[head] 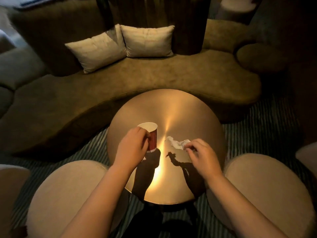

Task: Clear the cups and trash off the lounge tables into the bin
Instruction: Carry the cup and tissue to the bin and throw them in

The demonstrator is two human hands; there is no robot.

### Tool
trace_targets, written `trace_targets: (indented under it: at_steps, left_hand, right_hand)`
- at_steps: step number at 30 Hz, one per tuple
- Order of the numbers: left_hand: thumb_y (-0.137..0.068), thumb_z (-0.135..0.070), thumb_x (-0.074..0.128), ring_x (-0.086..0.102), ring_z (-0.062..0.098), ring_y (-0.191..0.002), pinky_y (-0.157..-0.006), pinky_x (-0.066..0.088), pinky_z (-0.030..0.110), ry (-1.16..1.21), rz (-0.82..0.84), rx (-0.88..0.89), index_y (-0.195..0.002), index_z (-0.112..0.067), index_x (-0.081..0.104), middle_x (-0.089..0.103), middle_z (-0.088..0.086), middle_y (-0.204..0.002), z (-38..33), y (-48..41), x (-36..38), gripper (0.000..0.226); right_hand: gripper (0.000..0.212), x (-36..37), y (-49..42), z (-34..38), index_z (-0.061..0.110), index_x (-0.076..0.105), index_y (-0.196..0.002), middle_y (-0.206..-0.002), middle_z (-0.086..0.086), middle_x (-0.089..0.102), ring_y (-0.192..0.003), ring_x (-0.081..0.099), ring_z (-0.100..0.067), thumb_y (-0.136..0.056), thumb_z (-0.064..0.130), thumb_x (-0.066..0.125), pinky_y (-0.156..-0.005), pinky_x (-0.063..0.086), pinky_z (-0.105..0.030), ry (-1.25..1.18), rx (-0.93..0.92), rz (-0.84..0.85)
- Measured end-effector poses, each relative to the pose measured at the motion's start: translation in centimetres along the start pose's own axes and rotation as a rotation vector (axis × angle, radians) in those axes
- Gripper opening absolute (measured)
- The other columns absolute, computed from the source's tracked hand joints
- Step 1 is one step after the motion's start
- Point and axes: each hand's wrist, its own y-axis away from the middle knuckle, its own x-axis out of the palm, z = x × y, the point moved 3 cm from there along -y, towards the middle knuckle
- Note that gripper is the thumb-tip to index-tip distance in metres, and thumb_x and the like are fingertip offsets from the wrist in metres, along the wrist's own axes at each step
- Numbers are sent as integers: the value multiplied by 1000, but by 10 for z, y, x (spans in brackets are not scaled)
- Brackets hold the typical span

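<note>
Head view: our left hand [132, 145] curls its fingers round the red paper cup [152, 134], left of the middle of the round table [188, 115]; whether its base is off the top we cannot tell. Our right hand [202, 155] pinches a crumpled white tissue [175, 143] lying just right of the cup. We judge this the pick-up step. Next, both need lifting and carrying to a bin, which is not in sight.

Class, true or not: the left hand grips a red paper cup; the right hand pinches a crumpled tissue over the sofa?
Wrong place: the head view shows the right hand pinching the crumpled tissue over the round table, not the sofa. The rest holds.
</note>
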Motion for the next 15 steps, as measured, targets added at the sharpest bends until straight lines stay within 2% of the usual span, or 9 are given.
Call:
trace_targets:
  at_steps: [2,4,8,12,15]
  left_hand:
    - [-83,-23,62,44,2,-84,-65,31,12,-15,-122,-58,-97,-25,55,54,-7,-96,-17,28,-37,15]
    - [-83,-21,63,49,5,-86,-68,39,15,4,-241,-95,-95,-25,54,54,-9,-95,-36,65,-73,16]
    - [-82,-16,64,50,5,-85,-68,45,19,52,-418,-187,-91,-27,52,54,-10,-91,-66,147,-121,18]
    - [-82,-21,60,50,3,-82,-63,41,13,49,-519,-290,-93,-31,50,51,-16,-90,-85,234,-156,18]
    - [-83,-28,56,49,0,-81,-63,37,11,34,-601,-385,-96,-33,48,50,-18,-89,-88,296,-185,16]
  right_hand:
    - [11,-27,15,25,15,69,-97,-95,6,60,-92,56,-8,-88,13,63,-78,49,-24,-42,-98,-54]
    - [12,-49,34,50,17,67,-97,-94,8,60,-91,56,-5,-87,12,64,-77,49,-22,-69,-205,-90]
    - [25,-72,77,94,32,59,-104,-95,24,56,-94,54,4,-86,16,63,-78,42,-7,-139,-389,-137]
    - [33,-72,122,142,25,60,-111,-99,21,58,-90,56,1,-84,8,64,-78,40,-5,-238,-547,-116]
    - [34,-61,152,180,23,61,-115,-101,17,58,-91,56,1,-86,6,63,-78,43,-8,-290,-654,-71]
